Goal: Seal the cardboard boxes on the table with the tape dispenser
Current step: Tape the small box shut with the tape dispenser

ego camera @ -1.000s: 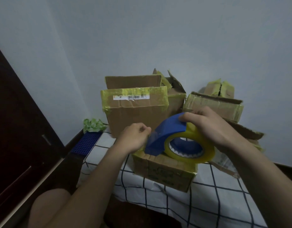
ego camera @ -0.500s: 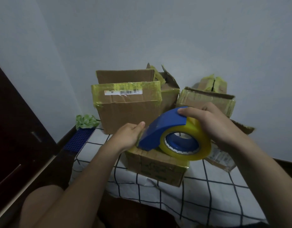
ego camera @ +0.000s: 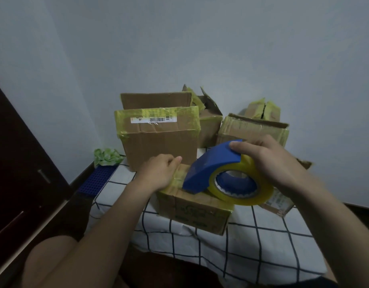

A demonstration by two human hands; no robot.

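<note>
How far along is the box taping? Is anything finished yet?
No box looks sealed yet. In hand: the right hand grips the tape dispenser on the small front box, while the left hand presses at that box's left edge. Left: the large labelled box behind has a flap standing up, and the rear right box is open on top.

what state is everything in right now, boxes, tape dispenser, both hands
small front box, flaps down, sitting on the checked cloth
tape dispenser, loaded with yellow tape, nose resting on the small front box
right hand, grips the tape dispenser from above
left hand, rests on the small front box's left end, fingers curled, grip unclear
large labelled box, top open, back flap standing up
right rear box, top looks open
</note>
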